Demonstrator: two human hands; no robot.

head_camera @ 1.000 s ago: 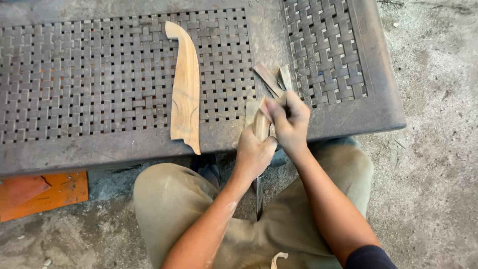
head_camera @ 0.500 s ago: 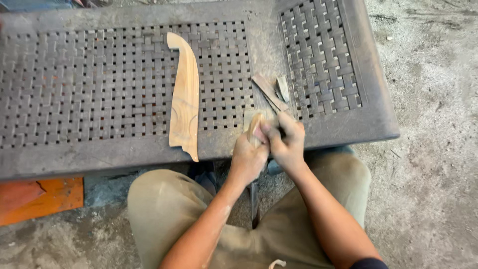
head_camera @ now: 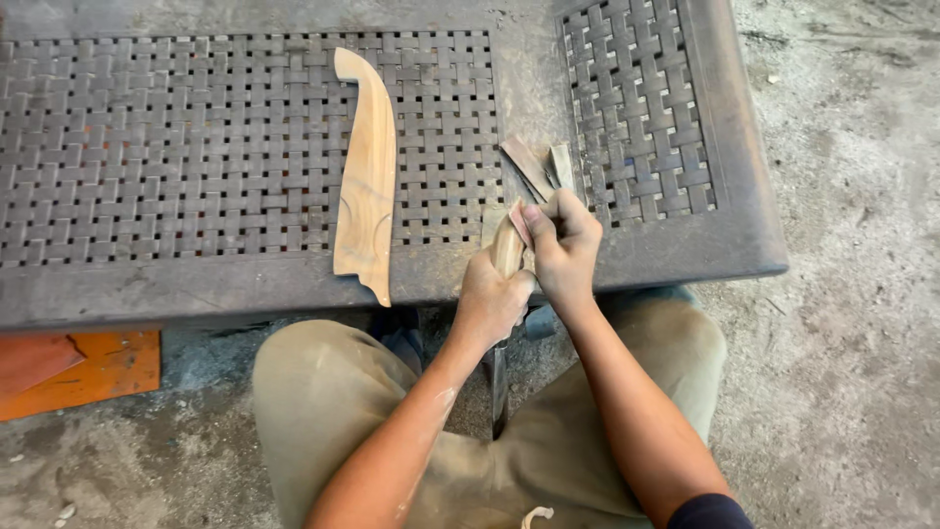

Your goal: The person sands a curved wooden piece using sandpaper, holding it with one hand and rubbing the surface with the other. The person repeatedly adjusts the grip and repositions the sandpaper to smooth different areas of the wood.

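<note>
Pale wood: a short wooden handle [head_camera: 506,247] stood gripped in the left hand [head_camera: 490,306], fingers closed around it, at the near edge of the counter [head_camera: 245,284]. A dark blade [head_camera: 497,387] hung below that hand, between the knees. The right hand [head_camera: 563,253] pressed a folded scrap of sandpaper [head_camera: 519,223] against the top of the handle, fingers pinched shut on it. A long curved wooden sheath [head_camera: 366,176] lay flat on the counter, well left of the handle. Two spare sandpaper strips [head_camera: 540,167] lay on the counter just beyond the handle.

Judgement: step in hand was sanding the handle's top end. Next move likely called for a firm left grip and short strokes, with the handle turned to reach unsanded faces; fingers to stay clear of the blade.
</note>
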